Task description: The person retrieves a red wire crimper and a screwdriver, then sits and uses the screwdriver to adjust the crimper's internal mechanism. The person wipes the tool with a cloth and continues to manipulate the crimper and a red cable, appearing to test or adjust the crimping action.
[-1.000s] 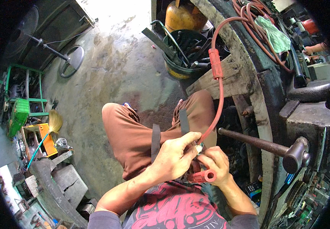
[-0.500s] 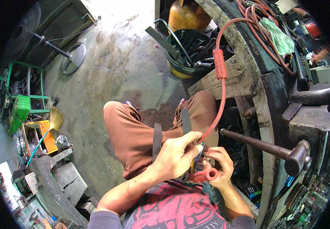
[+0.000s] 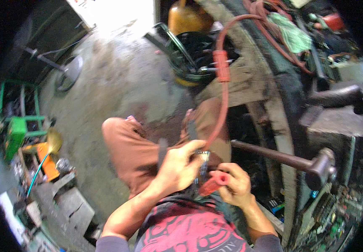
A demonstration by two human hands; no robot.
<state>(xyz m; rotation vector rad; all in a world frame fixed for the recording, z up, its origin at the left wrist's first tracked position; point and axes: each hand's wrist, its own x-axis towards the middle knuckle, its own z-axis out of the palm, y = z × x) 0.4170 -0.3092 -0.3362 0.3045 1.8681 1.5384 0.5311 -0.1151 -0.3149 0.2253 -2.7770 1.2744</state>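
Observation:
My left hand [image 3: 179, 169] is closed, thumb and fingers pinching the end of a red cable [image 3: 220, 122] above my lap. Just beside its fingertips shows a small dark, partly shiny piece [image 3: 204, 163], too blurred to name. To its right, my right hand [image 3: 238, 185] is closed on a short red tubular sleeve [image 3: 211, 186], whose round open end faces up. A similar red sleeve [image 3: 221, 66] sits around the cable farther up. From my left hand the cable arcs up and over to the coil on the bench at the right.
A hammer [image 3: 282, 157] juts toward me from the right, beside a vise-like metal block [image 3: 337, 119]. Far ahead stand a black bucket of metal pieces [image 3: 185, 69] and a yellow gas cylinder [image 3: 185, 19]. A pale green cloth [image 3: 288, 33] lies by the coiled cable. Leftward are a broom [image 3: 54, 140] and green crate [image 3: 17, 132].
My right hand has drawn slightly away from the left, and the red sleeve's open end has turned more upward. The whole view has shifted and blurred.

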